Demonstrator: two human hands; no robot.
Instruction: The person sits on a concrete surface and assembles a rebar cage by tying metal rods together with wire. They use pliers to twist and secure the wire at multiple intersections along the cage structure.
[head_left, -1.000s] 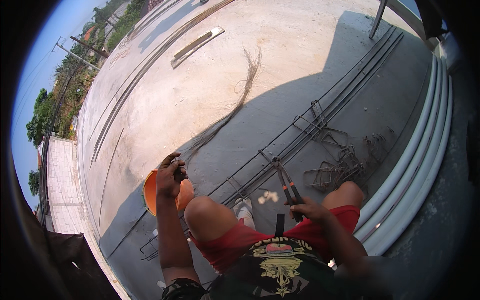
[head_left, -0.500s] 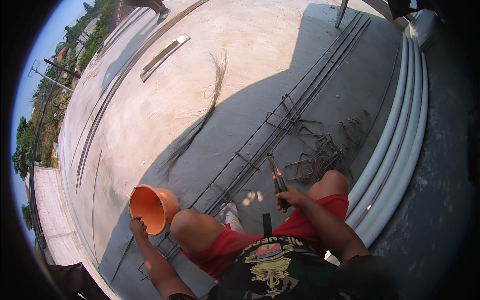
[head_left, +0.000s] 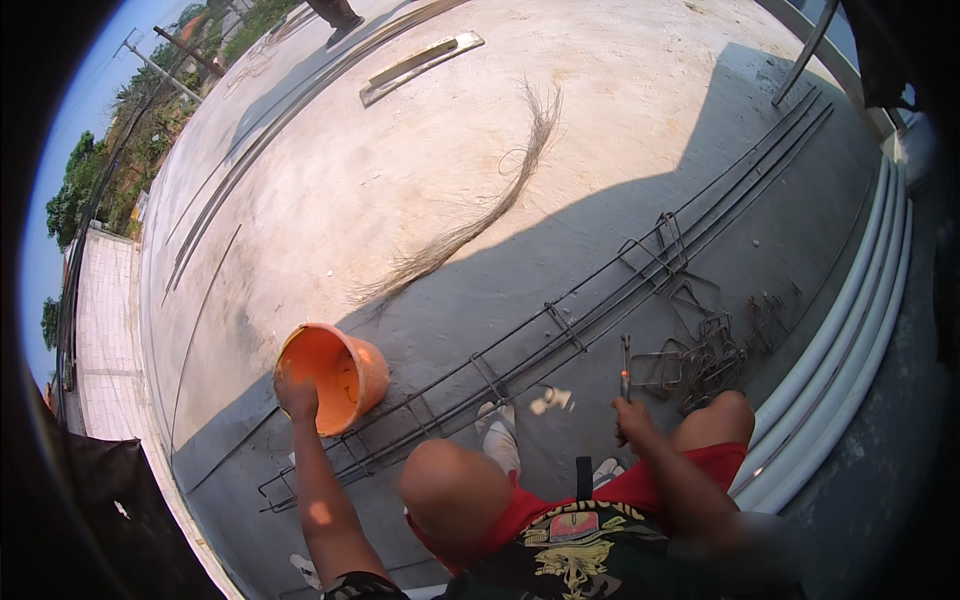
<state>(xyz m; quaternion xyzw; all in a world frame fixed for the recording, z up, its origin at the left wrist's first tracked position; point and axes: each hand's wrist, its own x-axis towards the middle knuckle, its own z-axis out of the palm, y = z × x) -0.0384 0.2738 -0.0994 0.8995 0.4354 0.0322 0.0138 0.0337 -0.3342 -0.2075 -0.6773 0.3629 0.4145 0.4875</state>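
An orange bucket (head_left: 368,385) sits tilted at the left, its mouth turned toward my left side. My left hand (head_left: 297,396) is at the mouth's near-left rim, fingers over the orange inside. They are blurred, so I cannot make out whether they grip anything. On the right, my right hand (head_left: 633,422) is closed round the handles of pincers (head_left: 626,375), their metal head pointing away from me. A long rebar frame (head_left: 505,382) with square stirrups runs diagonally in front of my feet, passing close by the bucket.
Loose bent stirrups (head_left: 708,352) lie piled beyond my right knee. White pipes (head_left: 835,385) line the right side. A bundle of thin wire (head_left: 470,232) and a pale channel-shaped piece (head_left: 420,68) lie farther off. Another person's foot (head_left: 345,30) shows at the far edge.
The view has turned, so the surroundings sit differently. My left hand has shifted from the bucket's lower rim up over its mouth. My right hand still holds the pincers.
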